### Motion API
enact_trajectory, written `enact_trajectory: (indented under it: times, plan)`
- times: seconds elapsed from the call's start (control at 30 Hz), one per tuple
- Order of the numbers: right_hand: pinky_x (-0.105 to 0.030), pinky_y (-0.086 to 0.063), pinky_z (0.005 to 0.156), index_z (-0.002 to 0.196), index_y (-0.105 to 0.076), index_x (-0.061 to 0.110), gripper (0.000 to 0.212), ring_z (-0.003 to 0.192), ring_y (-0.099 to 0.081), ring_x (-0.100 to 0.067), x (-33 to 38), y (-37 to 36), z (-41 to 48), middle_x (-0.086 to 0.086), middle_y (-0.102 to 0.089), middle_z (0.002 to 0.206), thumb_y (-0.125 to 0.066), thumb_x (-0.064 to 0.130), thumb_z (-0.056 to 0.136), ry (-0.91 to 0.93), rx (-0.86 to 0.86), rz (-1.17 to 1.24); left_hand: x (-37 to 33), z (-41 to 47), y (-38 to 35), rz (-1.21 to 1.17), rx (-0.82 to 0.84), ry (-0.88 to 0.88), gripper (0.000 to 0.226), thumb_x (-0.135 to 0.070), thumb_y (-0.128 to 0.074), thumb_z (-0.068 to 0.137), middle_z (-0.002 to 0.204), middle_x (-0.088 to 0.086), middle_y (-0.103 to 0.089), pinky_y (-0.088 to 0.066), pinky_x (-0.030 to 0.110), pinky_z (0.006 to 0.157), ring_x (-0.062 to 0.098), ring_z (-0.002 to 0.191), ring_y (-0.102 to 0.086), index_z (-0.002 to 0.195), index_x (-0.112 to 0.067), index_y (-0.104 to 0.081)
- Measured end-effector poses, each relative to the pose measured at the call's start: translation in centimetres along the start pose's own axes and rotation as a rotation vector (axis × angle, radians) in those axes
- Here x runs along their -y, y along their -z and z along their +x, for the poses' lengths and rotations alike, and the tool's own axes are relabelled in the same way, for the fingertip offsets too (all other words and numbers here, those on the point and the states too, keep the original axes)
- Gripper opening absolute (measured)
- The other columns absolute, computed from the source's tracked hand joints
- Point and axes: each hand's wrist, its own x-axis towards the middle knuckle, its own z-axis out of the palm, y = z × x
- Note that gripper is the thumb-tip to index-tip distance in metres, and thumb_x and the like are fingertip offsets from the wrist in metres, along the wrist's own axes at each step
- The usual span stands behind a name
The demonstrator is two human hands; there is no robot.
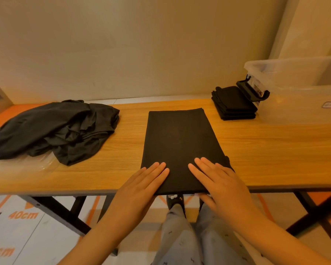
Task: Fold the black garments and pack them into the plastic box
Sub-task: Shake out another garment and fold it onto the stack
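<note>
A black garment [178, 138] lies folded into a long flat rectangle in the middle of the wooden table [266, 150], its near end at the table's front edge. My left hand [141, 186] rests flat on its near left corner, fingers straight. My right hand [220, 184] presses flat on its near right part, fingers straight too. A heap of unfolded black garments [54, 129] sits at the left. A small stack of folded black garments [233, 104] lies at the back right, beside the clear plastic box [302, 104].
The plastic box has a black latch [253, 91] facing the folded stack. A wall runs close behind the table. Clear plastic wrap [36, 163] lies under the heap at the left. Below the table edge I see my legs and black table legs.
</note>
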Motion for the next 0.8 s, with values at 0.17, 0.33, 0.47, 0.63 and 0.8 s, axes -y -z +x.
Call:
enact_trajectory:
  times: [0.17, 0.33, 0.47, 0.63, 0.8]
  plan:
    - [-0.035, -0.046, 0.094, 0.129, -0.061, 0.017, 0.088, 0.119, -0.060, -0.025, -0.4, 0.2, -1.6, -0.008, -0.062, 0.129, -0.095, 0.018, 0.048, 0.058, -0.115, -0.042, -0.1, -1.2, -0.6, -0.052, -0.050, -0.016, 0.079, 0.003, -0.066, 0.079, 0.151, 0.004, -0.038, -0.023, 0.035, 0.116, 0.019, 0.140, -0.034, 0.147, -0.016, -0.031]
    - [-0.037, -0.041, 0.101, 0.128, -0.061, 0.012, 0.069, 0.121, -0.057, -0.022, -2.3, 0.3, -3.0, -0.007, -0.061, 0.130, -0.085, 0.011, 0.063, 0.175, -0.189, 0.019, 0.3, -2.3, 0.5, -0.122, 0.007, -0.065, 0.052, -0.014, -0.034, 0.095, 0.154, 0.002, -0.034, -0.016, 0.031, 0.119, 0.014, 0.144, -0.026, 0.147, -0.016, -0.035]
    - [-0.032, -0.042, 0.101, 0.127, -0.061, 0.013, 0.038, 0.122, -0.055, -0.017, -3.8, 1.0, -4.2, -0.005, -0.063, 0.128, -0.039, 0.031, 0.101, 0.232, -0.223, 0.094, 0.1, -3.4, 1.2, -0.187, 0.015, -0.073, 0.048, -0.030, -0.017, 0.104, 0.154, -0.004, -0.033, -0.013, 0.024, 0.119, 0.007, 0.144, -0.025, 0.146, -0.019, -0.038]
    - [-0.019, -0.045, 0.097, 0.118, -0.065, 0.027, 0.044, 0.111, -0.060, -0.001, -3.9, 2.4, -5.2, 0.013, -0.067, 0.116, -0.032, 0.050, 0.100, 0.144, -0.178, 0.310, -0.8, -3.6, 3.2, -0.313, -0.062, 0.017, 0.039, -0.038, -0.029, 0.102, 0.135, -0.018, -0.052, -0.037, 0.018, 0.104, -0.003, 0.125, -0.047, 0.134, -0.031, -0.049]
    - [-0.006, -0.045, 0.076, 0.093, -0.065, 0.046, 0.032, 0.091, -0.061, 0.005, -2.6, 5.3, -4.5, 0.024, -0.066, 0.090, -0.047, 0.070, 0.081, -0.188, -0.218, 0.831, -1.2, -2.4, 5.6, -0.498, -0.147, 0.155, 0.030, -0.058, -0.031, 0.096, 0.090, -0.020, -0.063, -0.051, 0.026, 0.068, 0.001, 0.084, -0.062, 0.105, -0.040, -0.054]
